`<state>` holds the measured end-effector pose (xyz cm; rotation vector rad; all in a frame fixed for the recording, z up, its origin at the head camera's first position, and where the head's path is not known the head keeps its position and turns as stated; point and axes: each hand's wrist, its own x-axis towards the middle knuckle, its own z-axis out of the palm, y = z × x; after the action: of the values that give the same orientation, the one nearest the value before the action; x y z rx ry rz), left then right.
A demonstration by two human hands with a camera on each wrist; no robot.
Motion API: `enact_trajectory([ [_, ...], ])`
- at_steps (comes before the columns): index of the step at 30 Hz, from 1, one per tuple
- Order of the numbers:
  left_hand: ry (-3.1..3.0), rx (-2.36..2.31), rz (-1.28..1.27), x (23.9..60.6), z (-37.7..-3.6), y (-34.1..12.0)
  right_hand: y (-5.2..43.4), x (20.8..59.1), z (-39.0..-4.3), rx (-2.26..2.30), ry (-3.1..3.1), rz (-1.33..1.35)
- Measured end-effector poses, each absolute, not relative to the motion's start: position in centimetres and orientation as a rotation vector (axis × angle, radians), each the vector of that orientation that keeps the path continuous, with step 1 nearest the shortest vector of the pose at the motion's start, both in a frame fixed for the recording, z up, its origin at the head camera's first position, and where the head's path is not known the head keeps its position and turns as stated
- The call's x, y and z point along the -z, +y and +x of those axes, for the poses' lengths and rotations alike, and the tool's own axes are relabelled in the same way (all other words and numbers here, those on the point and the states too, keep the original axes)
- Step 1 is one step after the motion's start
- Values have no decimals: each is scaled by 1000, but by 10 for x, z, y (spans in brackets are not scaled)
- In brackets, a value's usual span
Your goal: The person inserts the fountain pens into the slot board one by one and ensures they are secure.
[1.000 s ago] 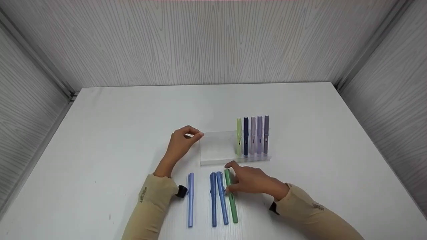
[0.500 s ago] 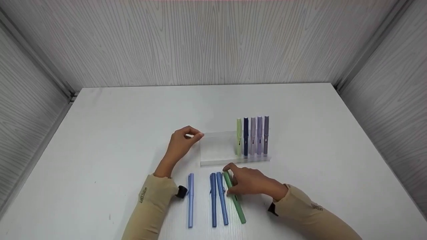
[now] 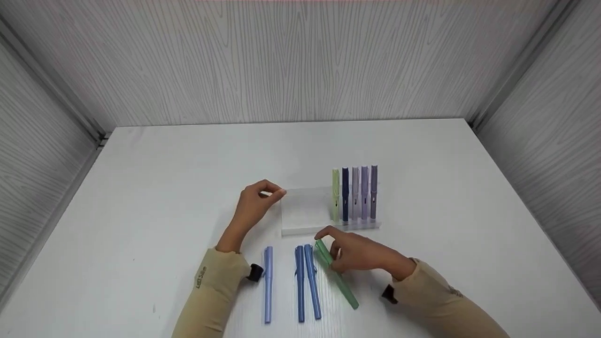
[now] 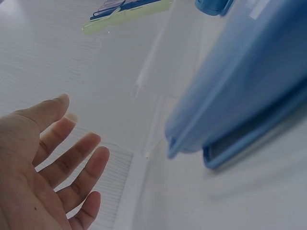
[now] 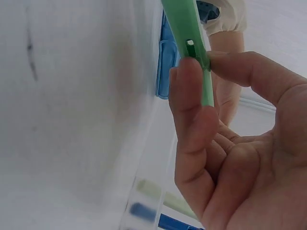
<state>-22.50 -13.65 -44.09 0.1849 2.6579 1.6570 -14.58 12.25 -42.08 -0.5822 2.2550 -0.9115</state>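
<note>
Both arms wear long tan sleeves point(image 3: 213, 293) that stop at the wrists. Each sleeve has small dark writing point(image 3: 202, 276) near the cuff. A small black thing point(image 3: 256, 272) sits at each wrist. The hands are bare.

The left hand point(image 3: 256, 202) reaches forward from a beige sleeve, wrist low on the bench, thumb and forefinger brought together in a pinch; the wrist view shows its other fingers point(image 4: 72, 163) loosely spread. The right hand point(image 3: 359, 253), also beige-sleeved, comes in from the near right corner, palm down, thumb and forefinger point(image 5: 192, 110) closed in a pinching hold.
</note>
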Motion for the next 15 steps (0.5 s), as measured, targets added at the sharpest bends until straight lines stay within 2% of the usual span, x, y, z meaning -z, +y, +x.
enact_trajectory([
  [15,2665,-1622,155,444,-227,-137,134,410,-150,1096,2232,-726],
])
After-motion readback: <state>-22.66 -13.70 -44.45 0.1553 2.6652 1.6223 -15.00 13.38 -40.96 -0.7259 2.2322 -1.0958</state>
